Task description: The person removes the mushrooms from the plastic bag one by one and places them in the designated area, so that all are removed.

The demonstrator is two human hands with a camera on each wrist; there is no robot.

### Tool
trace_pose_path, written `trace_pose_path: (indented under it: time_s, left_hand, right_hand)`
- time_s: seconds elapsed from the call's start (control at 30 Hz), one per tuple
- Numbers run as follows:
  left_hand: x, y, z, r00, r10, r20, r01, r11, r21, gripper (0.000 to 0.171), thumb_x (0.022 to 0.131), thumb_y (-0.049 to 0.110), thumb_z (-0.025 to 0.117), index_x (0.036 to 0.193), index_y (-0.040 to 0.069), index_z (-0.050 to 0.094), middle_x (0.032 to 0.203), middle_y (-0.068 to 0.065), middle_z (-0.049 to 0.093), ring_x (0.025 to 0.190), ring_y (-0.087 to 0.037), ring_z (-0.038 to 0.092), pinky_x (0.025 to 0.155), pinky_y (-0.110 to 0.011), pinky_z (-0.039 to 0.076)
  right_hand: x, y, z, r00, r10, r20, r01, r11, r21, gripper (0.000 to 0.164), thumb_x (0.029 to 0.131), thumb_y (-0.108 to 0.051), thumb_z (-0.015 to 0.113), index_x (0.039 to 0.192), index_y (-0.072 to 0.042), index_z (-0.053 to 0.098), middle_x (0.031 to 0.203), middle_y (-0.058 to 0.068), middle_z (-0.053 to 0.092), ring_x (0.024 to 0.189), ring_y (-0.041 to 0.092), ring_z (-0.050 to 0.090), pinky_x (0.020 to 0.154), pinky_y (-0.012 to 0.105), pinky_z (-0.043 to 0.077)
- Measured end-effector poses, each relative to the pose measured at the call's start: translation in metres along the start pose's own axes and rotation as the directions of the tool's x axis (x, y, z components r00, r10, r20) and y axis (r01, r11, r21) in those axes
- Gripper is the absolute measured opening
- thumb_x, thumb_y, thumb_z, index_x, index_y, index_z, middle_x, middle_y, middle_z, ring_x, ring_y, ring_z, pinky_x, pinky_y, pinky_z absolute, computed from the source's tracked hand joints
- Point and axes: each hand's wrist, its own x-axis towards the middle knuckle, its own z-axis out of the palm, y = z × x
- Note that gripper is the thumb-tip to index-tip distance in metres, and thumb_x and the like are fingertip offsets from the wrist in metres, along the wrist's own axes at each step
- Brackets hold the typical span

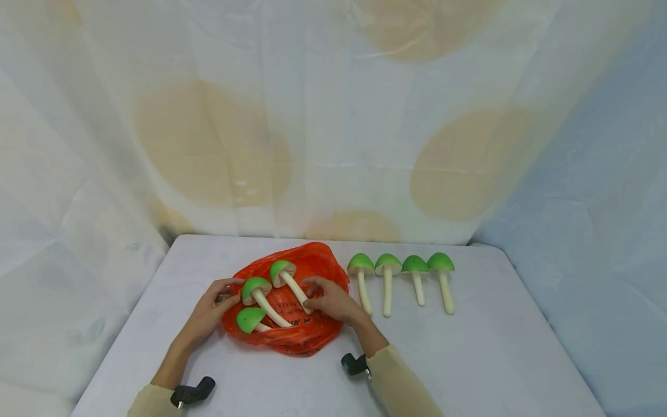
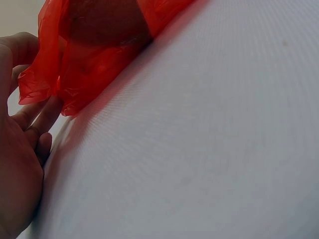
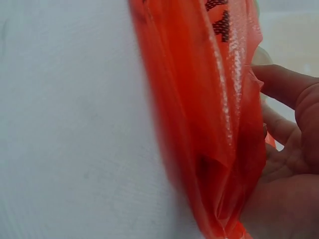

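A red plastic bag point(image 1: 323, 263) lies spread on the table, with several green-capped toy mushrooms on or in it. One mushroom point(image 1: 282, 272) lies slanted near its middle; the right hand point(image 1: 330, 299) pinches the lower end of that pale stem. Left of it lie a second mushroom point(image 1: 255, 289) and a third mushroom point(image 1: 250, 319), whose stem is partly covered by the bag's front fold. At the bag's left edge, the left hand point(image 1: 213, 304) holds the red film between thumb and fingers. In the right wrist view the bag point(image 3: 199, 124) hides the right fingertips partly.
Right of the bag, several more green-capped mushrooms point(image 1: 388, 265) stand in a row on the white table point(image 1: 469, 365), caps toward the back. A pale curtain with tan spots point(image 1: 213, 145) hangs behind. Black wrist devices point(image 1: 193, 391) are on both forearms.
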Motion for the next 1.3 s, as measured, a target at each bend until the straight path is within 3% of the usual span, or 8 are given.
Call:
trace_pose_path:
  time_s: [0.43,0.7,0.93,1.3]
  left_hand:
    - [0.0004,0.0003,0.001,1.0,-0.004,-0.002,0.004,1.0,-0.008,0.039,0.101,0.038,0.061,0.137,0.026,0.056,0.138,-0.004,0.051,0.118,-0.024,0.05,0.099,-0.05,0.04]
    - [0.0001,0.0017,0.001,1.0,-0.005,-0.005,0.005,1.0,-0.005,0.039,0.101,0.038,0.061,0.137,0.025,0.056,0.137,-0.004,0.051,0.117,-0.024,0.05,0.098,-0.05,0.04]
    - [0.0009,0.0001,0.0007,1.0,0.002,-0.007,-0.002,1.0,-0.004,0.038,0.101,0.038,0.061,0.137,0.026,0.056,0.137,-0.003,0.051,0.117,-0.024,0.05,0.098,-0.05,0.04]
    - [0.0025,0.0019,0.0007,1.0,-0.001,0.003,0.001,1.0,-0.017,0.039,0.101,0.038,0.061,0.137,0.025,0.056,0.137,-0.004,0.051,0.119,-0.024,0.05,0.1,-0.051,0.039]
  right_hand:
    - [0.0024,0.0015,0.0032,1.0,0.028,0.007,-0.028,0.994,-0.101,0.047,0.089,-0.018,0.076,0.134,-0.018,0.062,0.102,0.002,0.062,0.089,0.02,0.058,0.073,0.031,0.052]
    - [0.0018,0.0004,0.0031,1.0,0.017,0.008,-0.016,0.998,-0.056,0.043,0.091,-0.015,0.074,0.131,-0.02,0.062,0.106,0.003,0.062,0.093,0.022,0.058,0.077,0.032,0.052]
    - [0.0036,0.0035,0.0007,1.0,-0.018,0.021,0.018,1.0,0.003,0.043,0.09,-0.011,0.073,0.13,-0.023,0.06,0.103,0.007,0.063,0.084,0.021,0.063,0.074,0.032,0.053]
    - [0.0037,0.0033,-0.0019,0.999,0.025,0.022,-0.026,0.998,0.061,0.046,0.091,-0.012,0.071,0.134,-0.024,0.059,0.108,0.005,0.062,0.084,0.02,0.064,0.077,0.033,0.053]
